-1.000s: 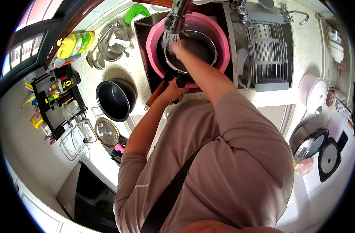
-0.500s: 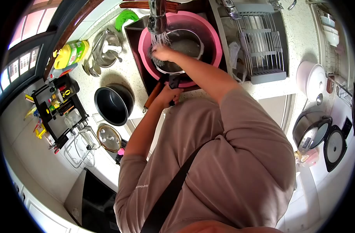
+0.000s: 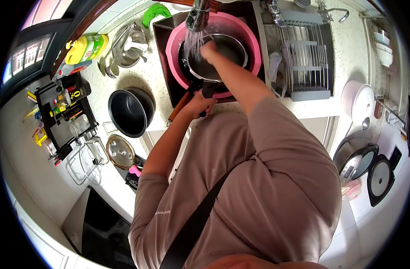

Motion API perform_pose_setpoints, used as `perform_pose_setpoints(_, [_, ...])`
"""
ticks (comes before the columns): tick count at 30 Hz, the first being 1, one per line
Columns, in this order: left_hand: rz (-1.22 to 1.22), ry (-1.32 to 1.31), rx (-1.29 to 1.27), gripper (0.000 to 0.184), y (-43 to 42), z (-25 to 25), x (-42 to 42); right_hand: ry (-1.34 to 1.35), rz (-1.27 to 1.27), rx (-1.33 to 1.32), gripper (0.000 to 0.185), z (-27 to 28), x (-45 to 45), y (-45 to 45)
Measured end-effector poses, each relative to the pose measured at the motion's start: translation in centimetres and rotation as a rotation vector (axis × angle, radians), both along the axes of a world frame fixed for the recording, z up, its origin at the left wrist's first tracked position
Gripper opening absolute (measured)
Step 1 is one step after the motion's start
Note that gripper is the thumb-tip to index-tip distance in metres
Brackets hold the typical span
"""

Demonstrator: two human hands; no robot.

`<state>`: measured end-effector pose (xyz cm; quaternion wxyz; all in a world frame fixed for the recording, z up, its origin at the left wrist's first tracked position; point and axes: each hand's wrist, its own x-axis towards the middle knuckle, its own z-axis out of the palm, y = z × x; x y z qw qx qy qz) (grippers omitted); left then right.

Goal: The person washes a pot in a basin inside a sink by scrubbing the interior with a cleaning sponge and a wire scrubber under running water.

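right hand point(image 3: 209, 51) has moved inward over the pot point(image 3: 233, 49), beside the water point(image 3: 194, 44), its grip unclear; left hand point(image 3: 199, 105) grips the handle point(image 3: 208, 90).

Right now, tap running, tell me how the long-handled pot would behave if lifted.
The long-handled pot looks like stiff metal, so it should keep its shape. Water falls at its edge, so it may be slippery. With its handle on one side, it might tip.

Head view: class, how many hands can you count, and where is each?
2: the left hand grips the black handle; the right hand is over the pan.
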<state>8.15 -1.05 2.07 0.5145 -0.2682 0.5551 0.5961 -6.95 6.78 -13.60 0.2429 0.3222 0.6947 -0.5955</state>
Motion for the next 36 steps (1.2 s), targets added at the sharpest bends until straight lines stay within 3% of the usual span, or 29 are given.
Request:
perform_pose_setpoints(1, [-0.014, 0.009, -0.006, 0.031, 0.2, 0.1, -0.2, 0.191, 0.588, 0.227, 0.028, 1.5, 0.3, -0.2])
perform_pose_setpoints(2, [-0.025, 0.013, -0.014, 0.033, 0.2, 0.1, -0.2, 0.093, 0.769, 0.134, 0.034, 2.8, 1.1, -0.2])
perform_pose_setpoints(4, [-0.032, 0.021, -0.003, 0.036, -0.1, -0.2, 0.4, 0.087, 0.767, -0.033, 0.031, 0.7, 1.7, 0.1])
perform_pose_setpoints(6, [-0.050, 0.043, 0.011, 0.038, -0.3, -0.6, 0.0, -0.086, 0.342, -0.258, 0.023, -0.8, 0.5, 0.8])
perform_pose_setpoints(7, [-0.087, 0.077, -0.015, 0.039, -0.3, -0.7, 0.1, -0.070, -0.023, -0.301, 0.017, -1.6, -0.4, 1.3])
perform_pose_setpoints(8, [-0.124, 0.108, -0.041, 0.039, -0.4, -0.7, 0.3, -0.074, -0.019, -0.301, 0.017, -2.5, -0.4, 1.5])
perform_pose_setpoints(10, [-0.116, 0.079, -0.044, 0.040, -0.3, -0.5, 0.1, -0.058, -0.305, -0.268, 0.023, -2.1, -0.5, 2.1])
perform_pose_setpoints(12, [-0.107, 0.061, -0.040, 0.041, -0.2, -0.6, -0.1, -0.066, 0.022, -0.261, 0.028, -1.0, 1.0, 0.0])
perform_pose_setpoints(13, [-0.095, 0.084, -0.027, 0.039, -0.4, -0.9, 0.1, 0.042, 0.312, -0.169, 0.033, -0.6, 0.9, -0.8])
perform_pose_setpoints(16, [-0.083, 0.120, -0.031, 0.038, -0.9, -0.7, 0.3, 0.000, 0.423, -0.264, 0.032, -1.1, 1.6, -1.6])
perform_pose_setpoints(18, [-0.078, 0.136, -0.051, 0.039, -1.1, -0.6, 0.2, -0.151, -0.097, -0.380, 0.028, -2.1, -0.3, -1.2])
perform_pose_setpoints(20, [-0.128, 0.187, -0.100, 0.042, -1.4, -1.0, 0.3, -0.099, -0.621, -0.512, 0.023, -3.4, -1.3, 0.9])
perform_pose_setpoints(23, [-0.128, 0.192, -0.135, 0.046, -0.9, -1.4, 0.5, -0.142, -0.687, -0.495, 0.025, -2.6, -0.6, 1.3])
perform_pose_setpoints(25, [-0.104, 0.205, -0.129, 0.047, -0.9, -2.0, 1.0, -0.196, -0.455, -0.691, 0.028, -0.1, -0.5, 1.3])
perform_pose_setpoints(26, [-0.080, 0.215, -0.122, 0.047, -0.8, -2.3, 1.2, -0.196, -0.455, -0.686, 0.028, 0.5, -0.5, 0.7])
perform_pose_setpoints(28, [-0.087, 0.205, -0.118, 0.048, -0.9, -2.1, 1.0, -0.142, 0.018, -0.470, 0.027, 0.1, 0.2, -0.8])
perform_pose_setpoints(29, [-0.097, 0.201, -0.121, 0.049, -1.0, -1.9, 0.9, -0.146, 0.017, -0.467, 0.027, -0.2, 0.5, -0.4])
perform_pose_setpoints(32, [-0.100, 0.232, -0.142, 0.048, -1.2, -2.0, 0.9, -0.147, -0.785, -0.666, 0.025, -5.1, -2.4, 2.1])
perform_pose_setpoints(33, [-0.094, 0.230, -0.144, 0.048, -1.1, -1.9, 0.9, -0.165, -0.855, -0.640, 0.023, -4.5, -2.8, 2.7])
perform_pose_setpoints(34, [-0.094, 0.219, -0.147, 0.048, -0.8, -1.7, 1.0, -0.182, -0.835, -0.582, 0.021, -3.8, -2.5, 2.7])
perform_pose_setpoints(36, [-0.101, 0.212, -0.148, 0.047, -0.7, -1.6, 0.9, -0.279, -0.545, -0.458, 0.019, -2.8, -2.0, 1.2])
